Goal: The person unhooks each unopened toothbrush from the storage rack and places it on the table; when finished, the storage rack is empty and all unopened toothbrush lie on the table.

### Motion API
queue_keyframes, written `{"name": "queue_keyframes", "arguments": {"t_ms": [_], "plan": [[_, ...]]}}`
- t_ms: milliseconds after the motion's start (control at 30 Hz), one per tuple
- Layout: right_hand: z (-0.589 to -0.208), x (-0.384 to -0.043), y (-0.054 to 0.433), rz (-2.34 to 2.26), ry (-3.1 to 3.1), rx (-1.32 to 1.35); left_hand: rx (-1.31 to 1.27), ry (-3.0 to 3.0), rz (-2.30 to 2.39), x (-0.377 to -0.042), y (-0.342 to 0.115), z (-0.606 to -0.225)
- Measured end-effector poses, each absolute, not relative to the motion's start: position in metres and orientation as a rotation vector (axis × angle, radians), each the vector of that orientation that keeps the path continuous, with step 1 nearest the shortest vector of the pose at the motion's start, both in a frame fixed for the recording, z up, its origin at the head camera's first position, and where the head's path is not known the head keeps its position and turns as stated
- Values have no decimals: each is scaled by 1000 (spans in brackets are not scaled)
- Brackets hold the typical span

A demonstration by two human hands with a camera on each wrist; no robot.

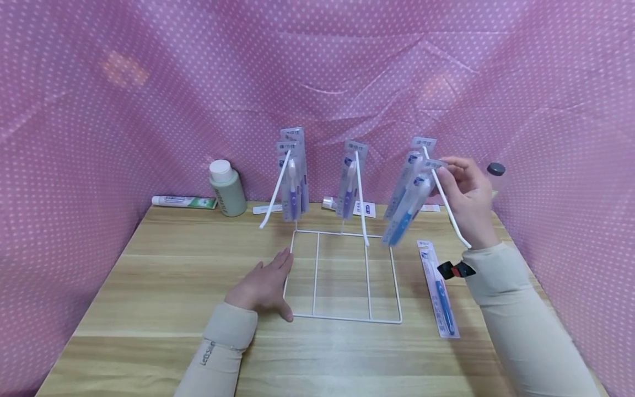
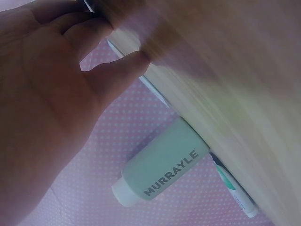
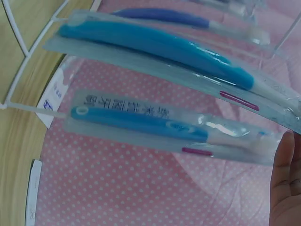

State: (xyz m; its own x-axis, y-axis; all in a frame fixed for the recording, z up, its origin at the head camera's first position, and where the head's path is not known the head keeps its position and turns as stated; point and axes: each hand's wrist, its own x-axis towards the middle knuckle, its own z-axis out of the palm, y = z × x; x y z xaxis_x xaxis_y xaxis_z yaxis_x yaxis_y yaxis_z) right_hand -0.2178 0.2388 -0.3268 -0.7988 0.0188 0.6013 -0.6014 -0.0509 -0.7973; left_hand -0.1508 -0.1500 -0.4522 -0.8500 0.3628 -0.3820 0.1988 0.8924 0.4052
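My right hand pinches the top of a packaged blue toothbrush, whose card is at the right prong of a white wire rack. Behind it hangs another blue toothbrush pack, nearer the rack's back. The held pack tilts, its lower end swung to the left. My left hand rests with extended fingers at the left edge of the rack's base. Packaged purple toothbrushes hang on the left prong and the middle prong. In the left wrist view, the left fingertips are partly shaded.
One blue toothbrush pack lies on the table right of the rack. A green bottle with a white cap and a toothpaste tube are at the back left. Another tube lies behind the rack. Pink dotted cloth surrounds the table.
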Motion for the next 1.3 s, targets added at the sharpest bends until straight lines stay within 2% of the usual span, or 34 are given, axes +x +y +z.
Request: {"name": "queue_keyframes", "arguments": {"t_ms": [500,867,1300], "plan": [[-343,-140,241,1788,-1735,808,434,2600,479,-151,-151,-451],[-352,-107,238,1790,-1539,915,423,2597,475,-151,-151,-452],[-338,-91,223,1825,-1393,805,446,2605,481,-150,-151,-452]]}}
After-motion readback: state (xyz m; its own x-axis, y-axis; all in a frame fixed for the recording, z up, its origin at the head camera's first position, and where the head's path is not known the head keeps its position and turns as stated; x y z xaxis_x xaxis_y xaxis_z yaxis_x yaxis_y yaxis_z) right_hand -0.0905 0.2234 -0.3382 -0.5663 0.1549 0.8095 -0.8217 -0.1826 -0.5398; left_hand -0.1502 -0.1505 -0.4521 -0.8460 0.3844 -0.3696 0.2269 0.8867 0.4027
